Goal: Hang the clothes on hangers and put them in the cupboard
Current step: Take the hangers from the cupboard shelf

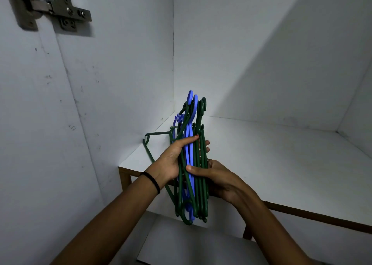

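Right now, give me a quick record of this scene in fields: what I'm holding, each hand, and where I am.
held: bundle of hangers, green and blue, gripped between both hands
left hand: fingers curled round the bundle
right hand: thumb across the front, fingers behind
place: white cupboard shelf, bundle held above its front edge
also: metal door hinge, upper left
clothes: none in view

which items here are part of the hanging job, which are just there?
Job:
- bundle of green and blue hangers, gripped by left hand and right hand
- cupboard shelf, behind the bundle

Just there:
- door hinge
- black hair band on the left wrist

No clothes in view.
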Tool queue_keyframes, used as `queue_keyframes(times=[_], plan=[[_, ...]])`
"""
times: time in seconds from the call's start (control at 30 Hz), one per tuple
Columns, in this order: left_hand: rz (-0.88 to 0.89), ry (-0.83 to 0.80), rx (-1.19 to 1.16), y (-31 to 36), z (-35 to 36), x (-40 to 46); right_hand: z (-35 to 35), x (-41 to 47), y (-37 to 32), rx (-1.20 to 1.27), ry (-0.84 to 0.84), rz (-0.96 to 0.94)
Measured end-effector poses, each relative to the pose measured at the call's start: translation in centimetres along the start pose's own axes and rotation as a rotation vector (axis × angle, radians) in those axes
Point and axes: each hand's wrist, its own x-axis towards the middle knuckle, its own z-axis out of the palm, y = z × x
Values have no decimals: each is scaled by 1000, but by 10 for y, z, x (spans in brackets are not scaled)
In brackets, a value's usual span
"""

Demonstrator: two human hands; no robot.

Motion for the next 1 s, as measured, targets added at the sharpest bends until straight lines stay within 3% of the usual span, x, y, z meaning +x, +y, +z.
queue_keyframes(times=[0.2, 0.47, 0.7, 1.0], plan=[[0, -29, 48, 0, 6, -3, 2, -2, -1, 22, -22, -14], [24, -77, 48, -2, 24, -23, -19, -22, -7, 123, -260, -36], [108, -55, -14, -14, 61, -53, -33, -52, -19, 117, -350, -68], [264, 48, 13, -66, 85, -102, -33, -99, -11, 64, -428, 94]])
